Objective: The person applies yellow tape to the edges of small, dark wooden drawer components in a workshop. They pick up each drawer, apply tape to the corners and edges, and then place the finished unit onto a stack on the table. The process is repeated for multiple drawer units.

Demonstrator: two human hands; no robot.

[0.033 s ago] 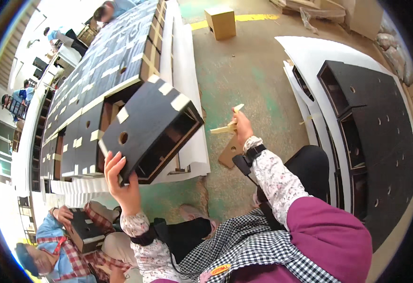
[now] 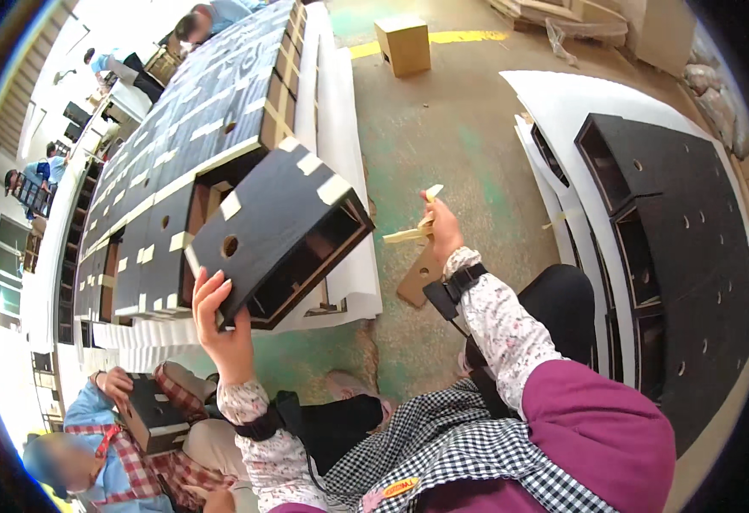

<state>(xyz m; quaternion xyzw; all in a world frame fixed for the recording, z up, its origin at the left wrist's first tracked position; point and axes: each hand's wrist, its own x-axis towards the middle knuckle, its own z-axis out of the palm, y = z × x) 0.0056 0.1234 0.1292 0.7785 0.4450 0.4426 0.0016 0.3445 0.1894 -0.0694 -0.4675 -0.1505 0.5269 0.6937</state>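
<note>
My left hand (image 2: 225, 325) grips the near lower corner of a black wooden box (image 2: 282, 214), thumb on one side and fingers on the other. The box is tilted, its open side facing right, with a round hole in its top panel and pale tape pieces along its edges. It overlaps the near end of a row of similar taped black boxes (image 2: 153, 261). Away to the right, over the floor, my right hand (image 2: 445, 229) is closed on crumpled strips of pale masking tape (image 2: 408, 234). Nothing else shows in that hand.
A brown board with a hole (image 2: 420, 275) lies below my right hand. More black boxes (image 2: 678, 231) rest on white foam sheeting at right. A cardboard-coloured box (image 2: 402, 49) stands ahead on the floor. Lower left, a co-worker (image 2: 126, 436) holds another black box; others work farther back.
</note>
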